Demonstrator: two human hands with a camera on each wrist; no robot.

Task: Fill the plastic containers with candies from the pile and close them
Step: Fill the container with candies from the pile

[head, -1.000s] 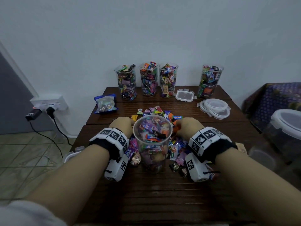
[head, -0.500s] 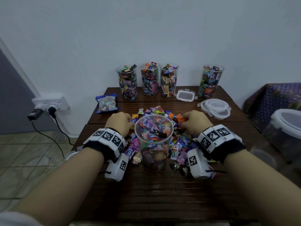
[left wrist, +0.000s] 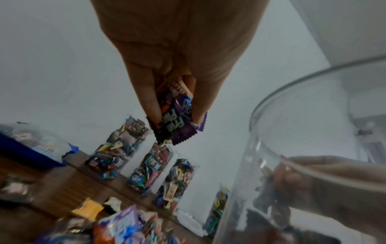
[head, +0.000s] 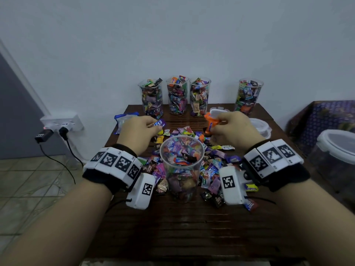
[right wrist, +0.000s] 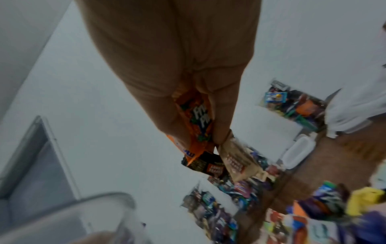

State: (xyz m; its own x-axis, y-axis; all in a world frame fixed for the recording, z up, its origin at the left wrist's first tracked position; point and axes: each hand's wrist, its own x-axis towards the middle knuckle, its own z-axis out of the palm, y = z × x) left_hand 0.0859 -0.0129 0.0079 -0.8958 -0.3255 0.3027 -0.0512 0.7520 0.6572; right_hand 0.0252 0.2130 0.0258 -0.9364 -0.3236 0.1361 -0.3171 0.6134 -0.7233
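Note:
A clear plastic container [head: 181,166], more than half full of wrapped candies, stands open in the middle of the candy pile [head: 213,166] on the dark wooden table [head: 172,227]. My left hand [head: 151,125] is lifted above the pile, left of the container, pinching purple candies [left wrist: 177,122]. My right hand [head: 217,124] is raised to the container's right, gripping orange and brown candies [right wrist: 200,132]. In the left wrist view the container's rim [left wrist: 292,92] is close on the right.
Several filled clear containers [head: 177,96] stand open along the table's back edge. A small rectangular lid [head: 217,112] and stacked round lids [head: 261,127] lie at the back right. A blue bag [head: 123,121] sits back left. A big lidded tub [head: 338,162] stands off the table's right.
Both hands rose from the pile beside the container and moved farther back, each now carrying candies picked from the heap.

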